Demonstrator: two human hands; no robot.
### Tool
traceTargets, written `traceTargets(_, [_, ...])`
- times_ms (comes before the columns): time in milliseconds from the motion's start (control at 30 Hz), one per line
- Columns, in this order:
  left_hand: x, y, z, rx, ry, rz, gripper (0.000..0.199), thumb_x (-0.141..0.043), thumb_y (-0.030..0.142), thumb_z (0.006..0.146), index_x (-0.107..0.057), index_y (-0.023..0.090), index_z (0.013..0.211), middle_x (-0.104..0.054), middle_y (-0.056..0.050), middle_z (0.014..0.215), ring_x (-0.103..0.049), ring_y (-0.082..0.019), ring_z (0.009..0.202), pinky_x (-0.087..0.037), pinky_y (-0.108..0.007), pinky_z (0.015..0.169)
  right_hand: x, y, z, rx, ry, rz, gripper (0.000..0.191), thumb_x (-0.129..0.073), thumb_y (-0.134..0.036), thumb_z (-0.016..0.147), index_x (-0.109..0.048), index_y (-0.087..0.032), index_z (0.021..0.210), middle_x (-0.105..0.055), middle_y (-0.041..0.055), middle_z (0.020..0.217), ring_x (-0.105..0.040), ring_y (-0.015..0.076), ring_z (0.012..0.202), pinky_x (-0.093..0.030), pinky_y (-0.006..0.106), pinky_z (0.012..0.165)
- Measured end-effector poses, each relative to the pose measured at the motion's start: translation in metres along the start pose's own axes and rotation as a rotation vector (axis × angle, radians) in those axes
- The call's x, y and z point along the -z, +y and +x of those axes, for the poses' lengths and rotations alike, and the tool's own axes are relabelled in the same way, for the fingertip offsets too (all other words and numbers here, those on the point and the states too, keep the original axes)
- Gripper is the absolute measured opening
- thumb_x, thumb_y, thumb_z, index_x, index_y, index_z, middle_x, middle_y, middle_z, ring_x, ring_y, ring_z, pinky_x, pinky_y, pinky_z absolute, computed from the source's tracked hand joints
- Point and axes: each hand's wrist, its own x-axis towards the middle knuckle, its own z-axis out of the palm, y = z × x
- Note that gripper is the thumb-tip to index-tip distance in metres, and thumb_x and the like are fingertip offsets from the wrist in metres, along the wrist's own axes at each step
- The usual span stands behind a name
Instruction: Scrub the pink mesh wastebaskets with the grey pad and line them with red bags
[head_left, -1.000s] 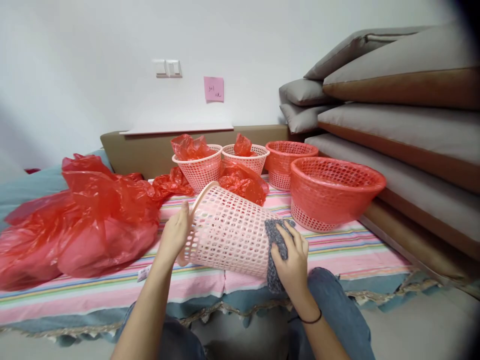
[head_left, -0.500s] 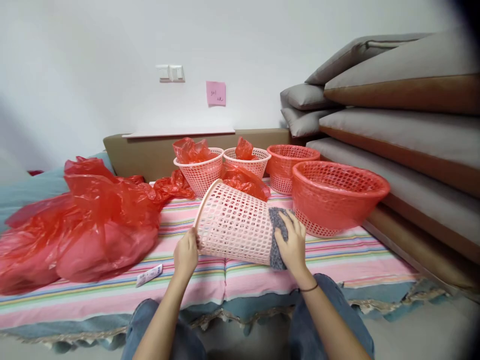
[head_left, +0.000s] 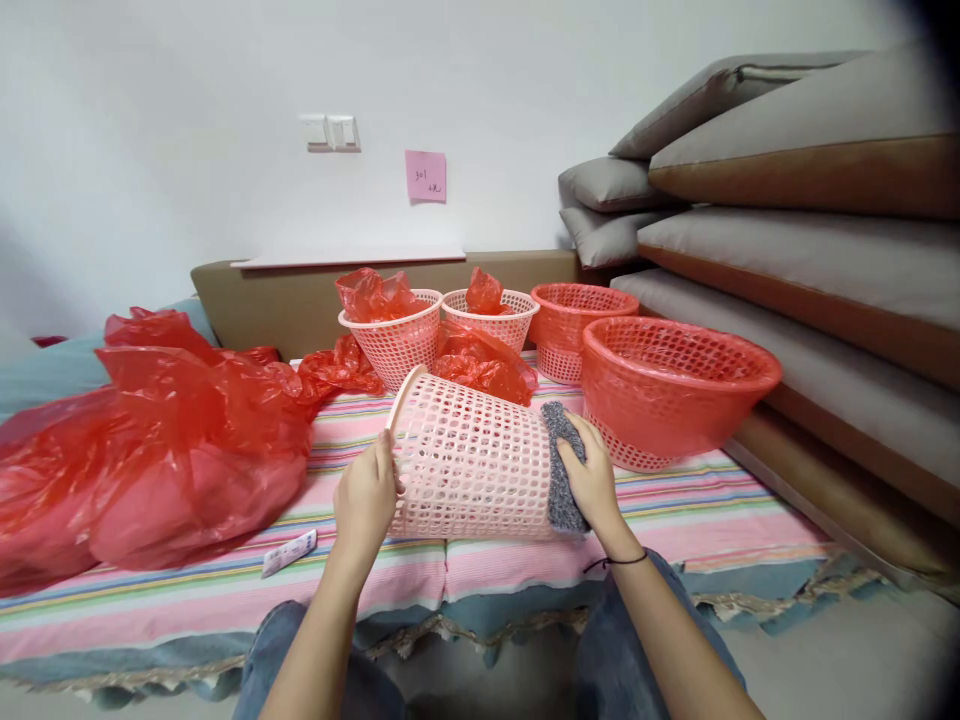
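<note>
A pale pink perforated plastic basket (head_left: 469, 455) lies on its side in front of me, its rim to the left and its base to the right. My left hand (head_left: 365, 500) is closed on the rim, with some fingers hidden inside the opening. At the other end, my right hand (head_left: 590, 475) presses a grey fuzzy cloth (head_left: 564, 480) against the base end. Its fingers are bent over the cloth, and a dark band circles that wrist.
Behind stand two pink baskets (head_left: 401, 345) with red plastic bags. To the right are red-wrapped baskets (head_left: 675, 395) and stacked grey cushions (head_left: 795, 250). A heap of red plastic bags (head_left: 195, 450) lies left, near a white label (head_left: 289, 552) on the striped cloth (head_left: 420, 575).
The basket's base end has tipped slightly lower. My right hand and the grey cloth have shifted a little right around the base, and the left hand still grips the rim.
</note>
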Motion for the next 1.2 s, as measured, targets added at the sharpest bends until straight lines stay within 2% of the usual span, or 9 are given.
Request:
traceTargets(167, [-0.001,0.009,0.012,-0.003,-0.013,0.010,0.059,-0.027,0.058,0.097,-0.045,0.025,0.051,-0.058,-0.004,0.047,-0.056,-0.023,0.053,-0.029,-0.032,0.055,-0.001,-0.016,-0.034,0.071,0.071,-0.125,0.042,-0.048,-0.031,0.091,-0.057,-0.022,0.131,-0.053,0.0131,0.141,-0.045,0.0285,0.133,-0.034,0.055,0.112])
traceTargets(300, [-0.006,0.009,0.016,-0.030,-0.032,-0.041,0.058,-0.025,0.059,0.096,-0.044,0.025,0.053,-0.056,-0.002,0.047,-0.056,-0.021,0.048,-0.032,-0.030,0.052,0.003,-0.022,-0.040,0.115,0.060,-0.137,0.041,-0.050,-0.029,0.090,-0.059,-0.022,0.129,-0.053,0.0126,0.142,-0.044,0.0274,0.133,-0.034,0.053,0.112])
traceTargets(467, [-0.009,0.003,0.005,-0.059,-0.023,-0.070,0.047,-0.049,0.064,0.086,-0.052,0.023,0.063,-0.058,-0.001,0.049,-0.059,-0.022,0.050,-0.035,-0.029,0.051,0.006,-0.004,-0.023,-0.191,0.102,0.193,0.046,-0.056,-0.037,0.081,-0.064,-0.019,0.123,-0.058,0.0115,0.138,-0.047,0.0264,0.131,-0.027,0.048,0.117])
traceTargets(567, [-0.005,-0.001,-0.003,-0.125,-0.082,-0.115,0.042,-0.066,0.062,0.075,-0.059,0.020,0.074,-0.066,-0.002,0.062,-0.064,-0.023,0.059,-0.042,-0.028,0.056,0.009,0.017,-0.015,-0.349,0.184,0.286,0.050,-0.055,-0.041,0.077,-0.064,-0.016,0.120,-0.062,0.0137,0.131,-0.053,0.0278,0.124,-0.032,0.048,0.112])
traceTargets(700, [0.005,-0.001,-0.016,-0.187,-0.164,-0.203,0.044,-0.068,0.056,0.071,-0.064,0.018,0.092,-0.074,-0.005,0.083,-0.069,-0.026,0.077,-0.051,-0.031,0.067,0.023,0.037,-0.011,-0.555,0.277,0.435,0.050,-0.053,-0.047,0.075,-0.063,-0.017,0.115,-0.069,0.0094,0.112,-0.063,0.0243,0.098,-0.050,0.040,0.087])
traceTargets(800, [0.014,0.008,-0.029,-0.242,-0.144,-0.271,0.040,-0.065,0.051,0.076,-0.064,0.019,0.098,-0.075,-0.007,0.092,-0.071,-0.026,0.086,-0.054,-0.032,0.073,0.037,0.037,-0.011,-0.634,0.317,0.542,0.052,-0.057,-0.048,0.072,-0.063,-0.019,0.116,-0.069,0.0049,0.105,-0.063,0.0193,0.084,-0.050,0.030,0.071])
traceTargets(900, [0.019,0.022,-0.045,-0.465,-0.202,-0.160,0.024,-0.059,0.041,0.085,-0.065,0.021,0.097,-0.075,-0.006,0.090,-0.071,-0.023,0.082,-0.053,-0.030,0.072,0.048,0.030,-0.013,-0.665,0.343,0.605,0.053,-0.060,-0.046,0.070,-0.063,-0.021,0.117,-0.068,0.0034,0.105,-0.061,0.0177,0.081,-0.048,0.027,0.067])
traceTargets(1067, [0.007,0.038,-0.072,-1.045,-0.443,0.479,0.021,-0.051,0.008,0.088,-0.066,0.021,0.097,-0.074,-0.004,0.081,-0.070,-0.020,0.072,-0.049,-0.028,0.063,0.058,0.024,-0.015,-0.663,0.367,0.644,0.049,-0.062,-0.044,0.070,-0.064,-0.023,0.114,-0.067,0.0015,0.106,-0.061,0.0180,0.085,-0.047,0.027,0.070])
traceTargets(1200, [-0.012,0.038,-0.093,-1.184,-0.485,0.740,0.010,-0.059,0.009,0.089,-0.062,0.017,0.093,-0.072,-0.004,0.081,-0.069,-0.021,0.070,-0.049,-0.030,0.058,0.063,0.019,-0.013,-0.633,0.380,0.666,0.050,-0.064,-0.042,0.067,-0.065,-0.023,0.113,-0.067,0.0014,0.106,-0.060,0.0191,0.089,-0.047,0.029,0.075])
